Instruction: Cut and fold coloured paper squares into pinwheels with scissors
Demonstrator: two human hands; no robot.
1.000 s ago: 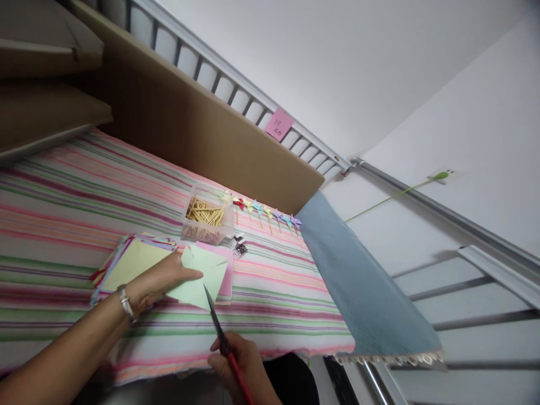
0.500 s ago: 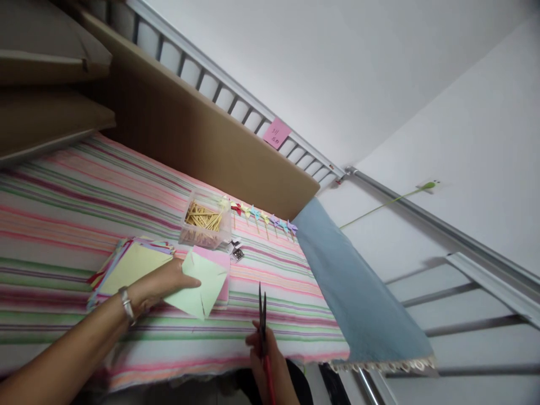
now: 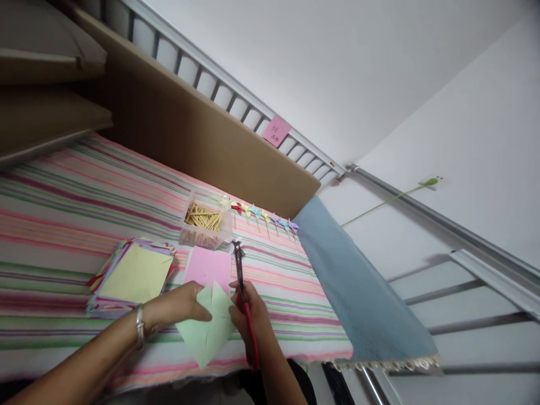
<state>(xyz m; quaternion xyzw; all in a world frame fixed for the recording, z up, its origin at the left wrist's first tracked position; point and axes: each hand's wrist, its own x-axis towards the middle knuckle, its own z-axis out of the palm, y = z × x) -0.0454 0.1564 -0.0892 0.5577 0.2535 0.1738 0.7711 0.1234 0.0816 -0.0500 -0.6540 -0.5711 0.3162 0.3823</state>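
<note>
A pale green paper square (image 3: pixel 206 333) with slits cut in from its corners is pinched between the thumb and fingers of my left hand (image 3: pixel 183 306). In my right hand (image 3: pixel 253 312) are red-handled scissors (image 3: pixel 252 332), their dark blades pointing up and away. The fingers of that hand are close to the paper's right edge; whether they touch it I cannot tell. Just beyond the green sheet lies pink paper (image 3: pixel 208 265) on the cloth. To the left sits a stack of coloured paper (image 3: pixel 137 273), pale yellow on top.
A clear plastic box (image 3: pixel 205 219) of small wooden sticks stands behind the pink paper. Several small paper pinwheels (image 3: pixel 265 216) on sticks lie in a row to its right. Striped cloth (image 3: pixel 54 236) covers the surface, with a cardboard panel (image 3: pixel 202 135) along the back.
My left hand has brought the green paper right and toward me, uncovering the pink paper and stack. My right hand has moved left and up with the scissors, close to the paper.
</note>
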